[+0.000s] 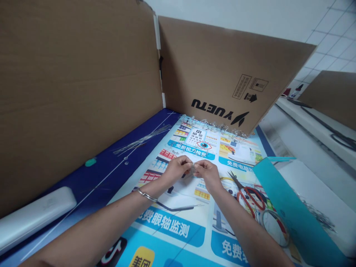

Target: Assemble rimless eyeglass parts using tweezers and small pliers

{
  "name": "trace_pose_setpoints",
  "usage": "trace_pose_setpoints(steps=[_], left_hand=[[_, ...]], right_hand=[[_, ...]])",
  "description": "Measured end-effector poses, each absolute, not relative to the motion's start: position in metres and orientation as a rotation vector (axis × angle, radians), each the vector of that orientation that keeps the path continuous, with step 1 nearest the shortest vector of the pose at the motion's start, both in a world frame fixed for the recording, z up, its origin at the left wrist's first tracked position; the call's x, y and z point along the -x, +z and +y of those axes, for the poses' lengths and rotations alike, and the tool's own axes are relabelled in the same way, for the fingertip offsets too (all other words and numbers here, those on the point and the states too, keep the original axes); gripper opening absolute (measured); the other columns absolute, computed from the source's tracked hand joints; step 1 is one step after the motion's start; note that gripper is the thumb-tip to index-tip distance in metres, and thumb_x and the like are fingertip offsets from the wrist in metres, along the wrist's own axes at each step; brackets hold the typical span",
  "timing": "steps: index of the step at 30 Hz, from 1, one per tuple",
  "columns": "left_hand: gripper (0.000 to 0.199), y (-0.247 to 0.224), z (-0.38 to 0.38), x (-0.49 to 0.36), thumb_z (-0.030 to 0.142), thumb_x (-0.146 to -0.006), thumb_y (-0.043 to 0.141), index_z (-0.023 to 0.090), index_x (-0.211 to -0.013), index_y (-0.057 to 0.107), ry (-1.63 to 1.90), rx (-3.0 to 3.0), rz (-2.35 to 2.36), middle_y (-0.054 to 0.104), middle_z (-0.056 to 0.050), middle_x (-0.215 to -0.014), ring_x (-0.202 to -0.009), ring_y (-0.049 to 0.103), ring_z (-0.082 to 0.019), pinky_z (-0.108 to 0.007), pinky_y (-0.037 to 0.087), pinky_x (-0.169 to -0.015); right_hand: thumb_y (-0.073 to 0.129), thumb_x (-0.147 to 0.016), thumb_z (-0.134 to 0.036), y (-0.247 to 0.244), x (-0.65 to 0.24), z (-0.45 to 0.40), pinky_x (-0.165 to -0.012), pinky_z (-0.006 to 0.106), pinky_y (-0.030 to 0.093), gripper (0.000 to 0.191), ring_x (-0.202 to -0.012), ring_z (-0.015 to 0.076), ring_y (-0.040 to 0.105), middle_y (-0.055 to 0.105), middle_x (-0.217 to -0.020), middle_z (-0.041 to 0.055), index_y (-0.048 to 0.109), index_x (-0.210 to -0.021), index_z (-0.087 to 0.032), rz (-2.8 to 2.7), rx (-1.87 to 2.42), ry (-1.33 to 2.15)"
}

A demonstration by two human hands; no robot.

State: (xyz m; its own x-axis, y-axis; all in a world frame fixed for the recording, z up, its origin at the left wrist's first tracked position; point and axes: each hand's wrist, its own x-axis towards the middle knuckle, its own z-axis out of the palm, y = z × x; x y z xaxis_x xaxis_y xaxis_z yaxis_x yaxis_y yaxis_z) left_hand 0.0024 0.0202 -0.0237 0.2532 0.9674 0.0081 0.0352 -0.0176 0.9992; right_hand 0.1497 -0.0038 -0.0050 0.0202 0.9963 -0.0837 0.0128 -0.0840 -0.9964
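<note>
On my far left, a brown side panel (78,92) is edging the tabletop (116,176), and a long white case (41,215) is lying along its foot. A teal lump (90,162) is sitting near the panel's lower edge; farther off, a bundle of thin strips (143,140) is slanting over the dark blue band, which is leaving a lane beside my forearm. My left hand (178,168) is pinching its fingers together, a metal bracelet (147,195) ringing the wrist. Between its tips and those of my right hand (208,173), also closing in a pinch, I am holding a tiny piece (192,170), too small to make out, over the middle of the printed sheet. Beyond, clear bits (217,127) are lining the foot of the rear panel (200,70); the sheet is giving me room between them and my fingertips. Red-handled scissors (261,202) are lying open just right of my forearm, a clear ring (264,222) resting near their handles. Farther right, a teal flap (292,211) is bordering my working room, silvery bits (318,215) lying behind it.
</note>
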Motion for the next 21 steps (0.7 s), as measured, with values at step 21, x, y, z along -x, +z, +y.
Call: trace_pose_setpoints(steps=[21], left_hand=[[0.012,-0.013,0.022,0.005,0.02,-0.074,0.049,0.019,-0.074,0.061,1.001,-2.041,1.331,0.059,0.001,-0.068,-0.064,0.052,-0.011,-0.021,0.038,-0.06]], right_hand=[[0.052,-0.071,-0.02,0.075,-0.163,-0.047,-0.059,0.028,0.039,0.011,-0.069,0.02,0.058,0.063,-0.074,0.0096,0.063,-0.072,-0.015,-2.941,1.607,0.245]])
